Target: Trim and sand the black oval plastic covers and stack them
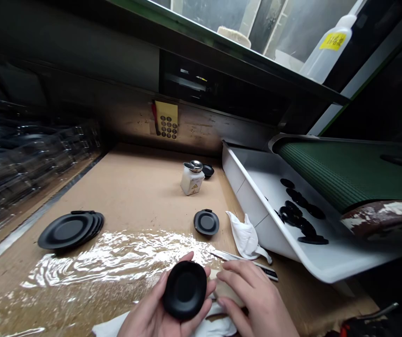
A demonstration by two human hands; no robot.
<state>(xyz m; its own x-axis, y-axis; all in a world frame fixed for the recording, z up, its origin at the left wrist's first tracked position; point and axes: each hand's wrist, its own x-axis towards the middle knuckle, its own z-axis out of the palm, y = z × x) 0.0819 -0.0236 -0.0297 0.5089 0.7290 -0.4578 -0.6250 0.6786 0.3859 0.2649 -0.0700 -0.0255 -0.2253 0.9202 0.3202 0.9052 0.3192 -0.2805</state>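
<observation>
A translucent plastic squeeze bottle (327, 51) carries a bright yellow label (332, 41) with dark printed characters, too blurred to read for certain. A white square jar (191, 183) with a steel top shows a yellow warning triangle (194, 188) (its small print is illegible). A yellow card (166, 119) on the wall bears rows of dark round dots, and a slim white tool (243, 261) has tiny unreadable marks on its black band (269, 273).

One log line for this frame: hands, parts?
left hand: holds black oval dish | right hand: beside dish | nearby: stacked black dishes, white cloth, white tray
</observation>
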